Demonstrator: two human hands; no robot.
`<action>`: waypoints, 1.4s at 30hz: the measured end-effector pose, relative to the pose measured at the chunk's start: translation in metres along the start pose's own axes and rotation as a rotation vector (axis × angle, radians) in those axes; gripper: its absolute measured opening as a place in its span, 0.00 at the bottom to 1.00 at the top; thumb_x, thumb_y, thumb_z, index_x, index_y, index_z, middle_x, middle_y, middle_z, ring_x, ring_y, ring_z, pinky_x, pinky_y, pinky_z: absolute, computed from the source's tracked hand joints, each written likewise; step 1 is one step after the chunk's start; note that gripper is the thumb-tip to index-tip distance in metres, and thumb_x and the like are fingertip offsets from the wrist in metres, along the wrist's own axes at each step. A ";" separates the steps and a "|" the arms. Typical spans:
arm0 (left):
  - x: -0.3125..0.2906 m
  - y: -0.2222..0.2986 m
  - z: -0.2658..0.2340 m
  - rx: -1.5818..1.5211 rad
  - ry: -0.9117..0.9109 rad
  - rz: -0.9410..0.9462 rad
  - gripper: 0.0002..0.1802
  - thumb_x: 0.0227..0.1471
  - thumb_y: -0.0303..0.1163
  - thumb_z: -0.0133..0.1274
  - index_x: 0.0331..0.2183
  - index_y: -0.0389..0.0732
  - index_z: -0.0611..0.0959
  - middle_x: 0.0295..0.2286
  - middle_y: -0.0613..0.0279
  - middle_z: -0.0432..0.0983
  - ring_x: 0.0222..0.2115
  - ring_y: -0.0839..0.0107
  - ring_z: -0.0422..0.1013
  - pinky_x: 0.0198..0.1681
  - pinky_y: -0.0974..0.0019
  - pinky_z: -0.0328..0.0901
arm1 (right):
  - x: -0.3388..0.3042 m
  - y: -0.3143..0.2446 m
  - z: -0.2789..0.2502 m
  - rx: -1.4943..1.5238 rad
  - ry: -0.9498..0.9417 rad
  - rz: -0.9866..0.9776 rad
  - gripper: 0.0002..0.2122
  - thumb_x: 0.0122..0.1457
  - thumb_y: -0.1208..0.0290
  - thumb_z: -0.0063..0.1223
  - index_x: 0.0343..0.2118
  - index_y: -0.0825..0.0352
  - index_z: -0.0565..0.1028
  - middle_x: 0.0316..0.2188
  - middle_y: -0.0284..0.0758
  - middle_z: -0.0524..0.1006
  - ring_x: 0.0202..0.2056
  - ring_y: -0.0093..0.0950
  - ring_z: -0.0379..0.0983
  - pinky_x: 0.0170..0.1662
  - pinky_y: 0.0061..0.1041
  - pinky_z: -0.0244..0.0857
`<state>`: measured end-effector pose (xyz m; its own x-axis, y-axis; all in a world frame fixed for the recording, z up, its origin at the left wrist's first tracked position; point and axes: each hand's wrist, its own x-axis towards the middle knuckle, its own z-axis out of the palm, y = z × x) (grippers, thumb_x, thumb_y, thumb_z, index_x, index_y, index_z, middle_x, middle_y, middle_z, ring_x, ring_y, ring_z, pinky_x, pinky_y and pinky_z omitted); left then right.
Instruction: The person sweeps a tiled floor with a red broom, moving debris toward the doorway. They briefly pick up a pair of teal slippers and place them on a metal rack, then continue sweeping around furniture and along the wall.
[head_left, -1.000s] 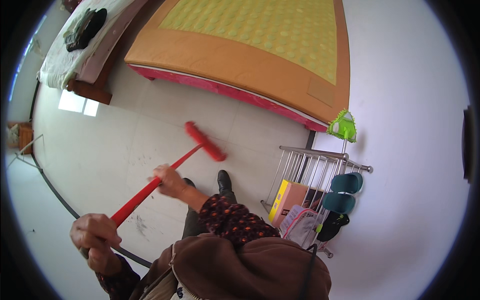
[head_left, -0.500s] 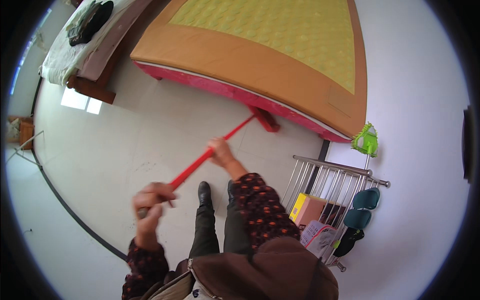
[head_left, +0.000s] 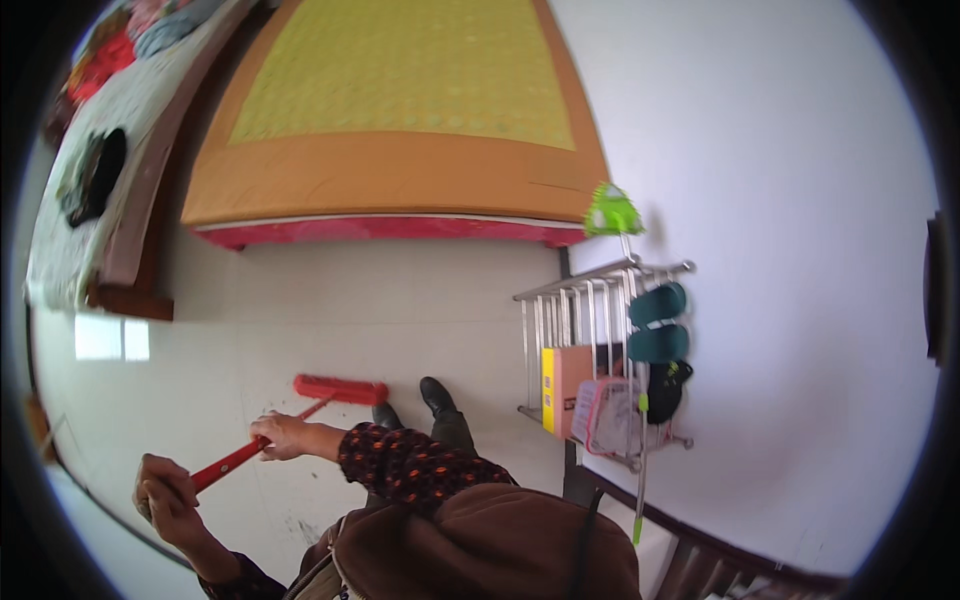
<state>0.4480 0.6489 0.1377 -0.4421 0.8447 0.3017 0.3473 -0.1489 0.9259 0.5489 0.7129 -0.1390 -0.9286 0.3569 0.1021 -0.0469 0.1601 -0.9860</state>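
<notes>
A red broom [head_left: 340, 388] stretches across the lower left, its wide head down on the pale tiled floor [head_left: 300, 300] just ahead of my black shoes. My left hand [head_left: 168, 497] is wrapped round the top end of the handle, at the far left. Lower on the handle, my right hand [head_left: 280, 436] grips it between the left hand and the broom head. Dark specks of dirt [head_left: 302, 528] lie on the floor near my feet, with a few more beside the broom head.
Ahead stands a bed [head_left: 390, 175] with a yellow-topped mattress and red base. Another bed [head_left: 135, 230] with clothes on it is at the left. On the right, a metal rack [head_left: 575, 290] holds boxes, a basket and green slippers [head_left: 658, 343]; a green-headed mop [head_left: 612, 212] leans there.
The broom head has come out from the bed's edge back toward my feet and leftward. Both hands have moved left and down with the handle, and my view has turned.
</notes>
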 end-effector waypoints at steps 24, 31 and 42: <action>0.063 0.004 0.114 -0.049 -0.035 -0.156 0.21 0.62 0.40 0.43 0.21 0.39 0.75 0.11 0.72 0.57 0.11 0.85 0.52 0.15 0.77 0.45 | -0.612 -0.071 -0.201 -1.125 1.344 1.442 0.12 0.45 0.70 0.57 0.33 0.65 0.69 0.33 0.43 0.70 0.36 0.46 0.70 0.37 0.46 0.65; 0.058 0.013 0.149 -0.018 0.024 -0.181 0.21 0.60 0.41 0.46 0.20 0.39 0.76 0.10 0.73 0.56 0.10 0.85 0.50 0.13 0.77 0.44 | -0.621 -0.082 -0.199 -0.887 1.550 0.985 0.08 0.48 0.71 0.56 0.30 0.66 0.70 0.26 0.42 0.72 0.28 0.45 0.72 0.30 0.42 0.65; 0.074 0.000 0.158 -0.052 -0.056 -0.135 0.21 0.58 0.40 0.48 0.18 0.38 0.75 0.10 0.74 0.57 0.09 0.86 0.51 0.13 0.77 0.43 | -0.589 -0.119 -0.159 0.528 1.632 0.610 0.19 0.59 0.72 0.52 0.53 0.63 0.68 0.19 0.28 0.69 0.17 0.17 0.63 0.17 0.16 0.54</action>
<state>0.5458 0.7921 0.1238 -0.4348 0.8858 0.1621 0.2438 -0.0575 0.9681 1.1602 0.6304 -0.0607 0.3770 0.7410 -0.5558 -0.2770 -0.4824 -0.8310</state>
